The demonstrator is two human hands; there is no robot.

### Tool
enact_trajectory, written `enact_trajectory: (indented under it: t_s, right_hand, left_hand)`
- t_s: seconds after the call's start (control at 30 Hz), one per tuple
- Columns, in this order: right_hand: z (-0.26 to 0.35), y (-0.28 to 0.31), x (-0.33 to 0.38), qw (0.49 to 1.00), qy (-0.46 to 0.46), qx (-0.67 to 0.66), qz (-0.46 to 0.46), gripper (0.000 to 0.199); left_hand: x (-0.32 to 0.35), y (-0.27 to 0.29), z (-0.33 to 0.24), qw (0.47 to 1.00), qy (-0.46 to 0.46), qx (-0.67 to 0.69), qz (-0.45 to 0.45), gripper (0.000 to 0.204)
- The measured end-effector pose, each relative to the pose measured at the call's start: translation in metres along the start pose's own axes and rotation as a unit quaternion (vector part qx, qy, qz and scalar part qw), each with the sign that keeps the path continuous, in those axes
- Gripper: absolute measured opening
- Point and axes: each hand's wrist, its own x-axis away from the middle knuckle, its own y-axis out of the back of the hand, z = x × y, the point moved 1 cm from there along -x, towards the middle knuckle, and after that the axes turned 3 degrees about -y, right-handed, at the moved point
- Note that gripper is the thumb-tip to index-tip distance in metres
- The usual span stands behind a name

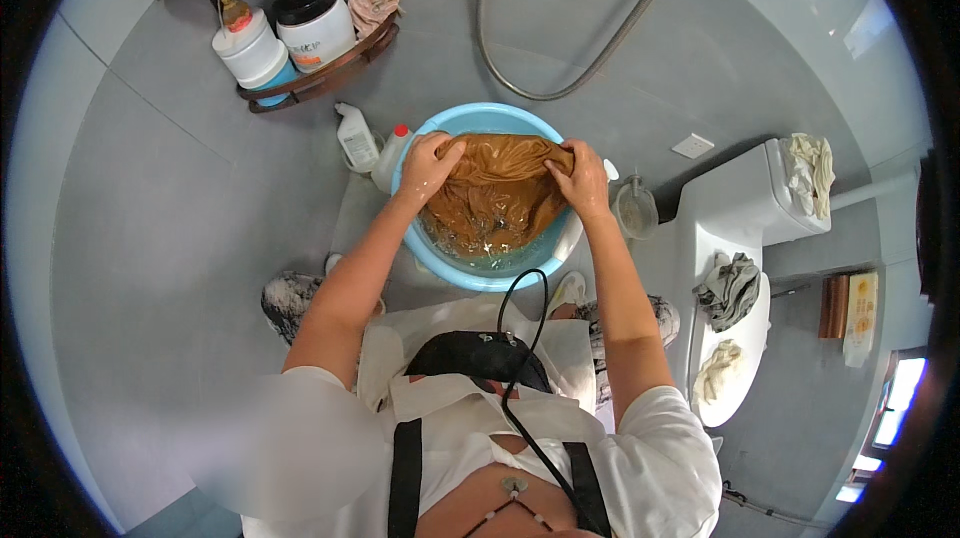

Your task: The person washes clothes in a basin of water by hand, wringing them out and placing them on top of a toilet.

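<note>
A brown wet cloth (pixel 500 200), perhaps a garment, is stretched between my two hands over a light blue basin (pixel 462 278). Its lower part lies in the water (pixel 505 260), which has some suds or glints on it. My left hand (pixel 428 166) grips the cloth's upper left edge near the basin's left rim. At the upper right edge, my right hand (pixel 580 181) pinches the cloth between thumb and fingers. Small drops or foam show on my left hand. Folds hide most of the basin's bottom.
Left of the basin stand a white bottle (pixel 357 138) and a red-capped jug (pixel 391 156). A corner shelf (pixel 325 81) holds tubs. A clear container (pixel 635 210) sits to the right, near a white toilet (pixel 750 393) with a grey cloth (pixel 730 290) on it. A hose (pixel 545 96) hangs behind.
</note>
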Motion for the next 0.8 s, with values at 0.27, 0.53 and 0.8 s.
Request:
enact_trajectory:
  t_s: [0.27,0.53,0.8]
  right_hand:
    - [0.013,0.004,0.044,0.954,0.193,-0.013,0.231,0.052]
    - [0.023,-0.038,0.054,0.927,0.032,0.095,0.361,0.069]
    - [0.031,-0.069,0.059,0.85,-0.036,0.19,0.489,0.092]
  left_hand:
    - [0.044,0.009,-0.003,0.904,-0.123,-0.256,0.318,0.037]
    - [0.045,-0.023,-0.007,0.879,-0.041,-0.371,0.298,0.085]
    - [0.046,-0.048,-0.012,0.779,0.053,-0.476,0.406,0.103]
